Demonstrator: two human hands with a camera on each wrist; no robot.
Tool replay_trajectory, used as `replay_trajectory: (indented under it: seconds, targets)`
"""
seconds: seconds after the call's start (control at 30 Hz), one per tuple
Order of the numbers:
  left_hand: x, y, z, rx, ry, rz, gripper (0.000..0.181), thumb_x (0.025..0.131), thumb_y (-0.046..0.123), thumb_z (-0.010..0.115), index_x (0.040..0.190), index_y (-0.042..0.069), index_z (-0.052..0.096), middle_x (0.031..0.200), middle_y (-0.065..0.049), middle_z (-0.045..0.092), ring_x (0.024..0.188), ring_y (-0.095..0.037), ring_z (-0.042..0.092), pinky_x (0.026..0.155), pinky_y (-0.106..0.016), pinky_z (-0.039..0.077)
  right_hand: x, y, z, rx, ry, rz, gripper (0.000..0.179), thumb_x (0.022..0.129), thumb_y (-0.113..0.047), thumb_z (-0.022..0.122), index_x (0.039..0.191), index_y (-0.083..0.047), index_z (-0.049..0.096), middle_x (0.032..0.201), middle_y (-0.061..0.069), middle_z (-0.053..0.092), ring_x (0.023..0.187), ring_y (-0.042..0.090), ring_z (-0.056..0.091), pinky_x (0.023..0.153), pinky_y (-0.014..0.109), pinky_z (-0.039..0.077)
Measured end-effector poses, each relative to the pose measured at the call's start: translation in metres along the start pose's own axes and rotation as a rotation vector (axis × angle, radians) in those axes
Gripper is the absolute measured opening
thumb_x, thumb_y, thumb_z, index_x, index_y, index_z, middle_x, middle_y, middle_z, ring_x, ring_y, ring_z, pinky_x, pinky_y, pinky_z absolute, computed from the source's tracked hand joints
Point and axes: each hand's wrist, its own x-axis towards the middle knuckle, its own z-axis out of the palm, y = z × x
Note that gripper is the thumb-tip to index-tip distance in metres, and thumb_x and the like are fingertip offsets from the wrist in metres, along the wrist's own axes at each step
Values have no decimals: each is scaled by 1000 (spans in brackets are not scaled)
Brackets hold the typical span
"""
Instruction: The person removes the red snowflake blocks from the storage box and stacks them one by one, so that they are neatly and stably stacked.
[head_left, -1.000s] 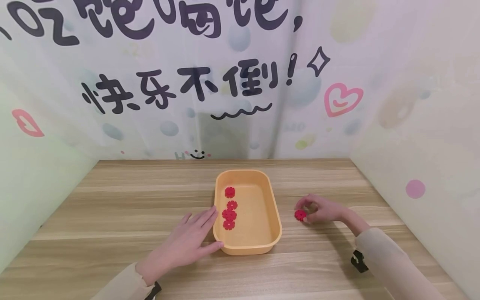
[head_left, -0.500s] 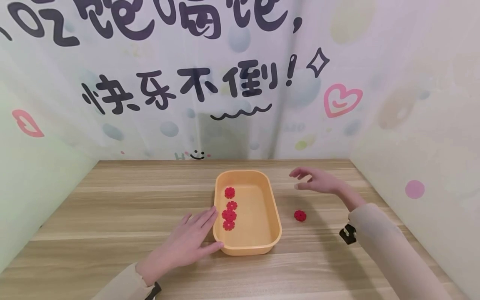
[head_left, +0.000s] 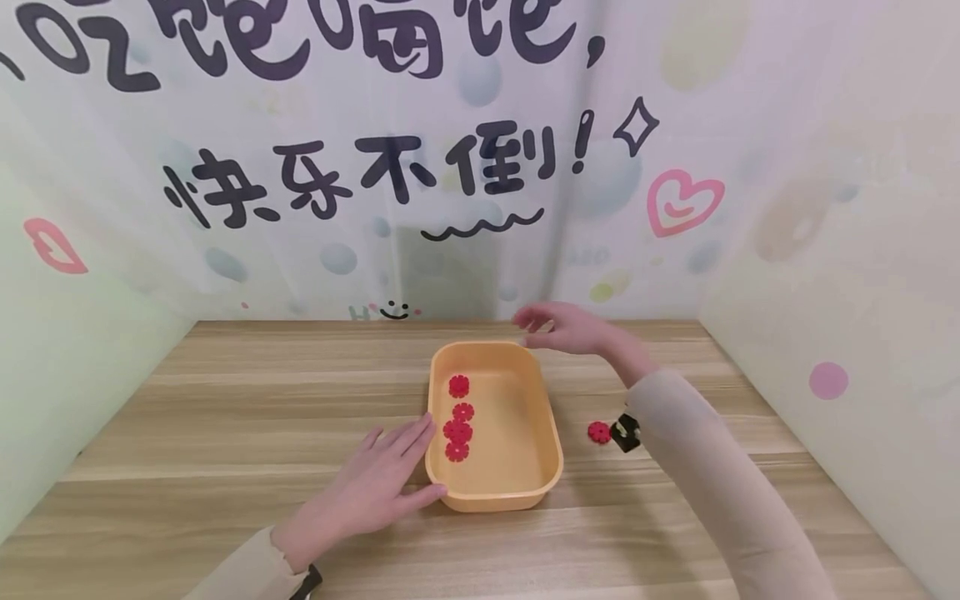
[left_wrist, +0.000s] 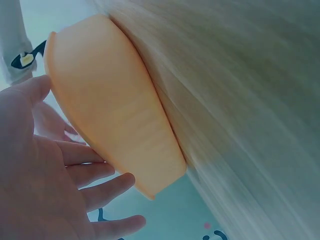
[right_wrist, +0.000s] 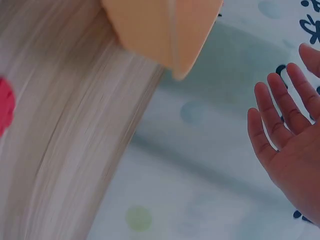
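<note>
An orange tray (head_left: 555, 467) stands on the table, with several red notched plastic discs (head_left: 459, 386) along the left side of its floor. My left hand (head_left: 367, 483) rests against the tray's left side, fingertips and thumb at the rim. The left wrist view shows its straight, spread fingers (left_wrist: 107, 192) beside the orange wall. My right hand (head_left: 566, 327) is raised by the tray's far right corner, fingers loosely bent. In the right wrist view its palm (right_wrist: 300, 160) holds nothing. One more red disc (head_left: 599, 432) lies on the table right of the tray.
The wood-grain table (head_left: 262, 392) ends at a printed white curtain (head_left: 337, 267) behind. Pale walls flank it on the left and right (head_left: 847, 292). A black wrist-worn piece (head_left: 626, 432) hangs under the right sleeve, close to the loose disc in the head view.
My right hand has let go of the red disc on the table, risen, and moved away and left toward the tray's far right corner. My left hand and the tray have stayed put.
</note>
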Motion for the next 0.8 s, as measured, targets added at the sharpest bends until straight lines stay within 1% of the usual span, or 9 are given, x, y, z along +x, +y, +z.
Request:
replay_trajectory:
  seconds: [0.03, 0.07, 0.2, 0.33, 0.43, 0.6, 0.73, 0.8]
  targets:
    - [0, 0, 0, 2, 2, 0, 76, 84, 58, 42, 134, 2, 36, 139, -10, 32, 122, -23, 33, 91, -54, 27, 6, 2, 4, -9, 1, -6, 34, 83, -19, 60, 113, -5, 53, 106, 7, 55, 96, 19, 51, 82, 35, 42]
    - [0, 0, 0, 3, 3, 0, 76, 84, 58, 42, 134, 2, 36, 138, -10, 32, 122, -23, 33, 91, -54, 27, 11, -1, 8, -17, 0, -14, 33, 83, -19, 60, 113, -5, 54, 106, 7, 56, 95, 19, 52, 81, 34, 43]
    - [1, -1, 0, 14, -3, -6, 76, 84, 59, 40, 134, 2, 36, 139, -9, 31, 122, -23, 33, 92, -54, 27, 30, -10, 25, -36, -22, -37, 33, 83, -18, 60, 112, -4, 54, 105, 10, 56, 93, 19, 54, 80, 32, 44]
    - [1, -1, 0, 16, -10, -7, 76, 84, 60, 39, 134, 2, 36, 139, -8, 30, 122, -23, 33, 92, -54, 27, 43, -14, 42, -38, -55, -12, 35, 84, -18, 59, 114, -2, 54, 108, 13, 56, 94, 21, 53, 81, 31, 43]
    - [1, -1, 0, 21, -3, -2, 76, 84, 60, 39, 134, 3, 36, 139, -8, 31, 122, -22, 34, 92, -54, 27, 50, -17, 52, -46, -62, 37, 35, 84, -20, 59, 114, -4, 55, 108, 10, 56, 93, 19, 52, 81, 30, 42]
    - [0, -2, 2, 19, 7, 5, 77, 84, 61, 37, 133, 1, 37, 138, -10, 33, 121, -23, 35, 91, -54, 27, 61, -20, 63, -69, -54, 138, 32, 83, -23, 60, 111, -8, 57, 102, 4, 57, 91, 17, 52, 79, 29, 43]
    - [0, -2, 2, 15, 4, 1, 77, 84, 61, 37, 134, 2, 36, 139, -9, 32, 122, -22, 34, 91, -54, 27, 67, -19, 70, -81, -36, 223, 30, 82, -23, 62, 108, -8, 58, 100, 4, 57, 91, 19, 52, 80, 31, 42]
    - [1, -2, 2, 15, -1, -1, 77, 84, 60, 38, 135, 3, 35, 139, -8, 31, 122, -22, 33, 92, -54, 27, 69, -17, 76, -66, -19, 260, 31, 81, -24, 63, 107, -8, 58, 99, 5, 57, 90, 19, 52, 78, 31, 43]
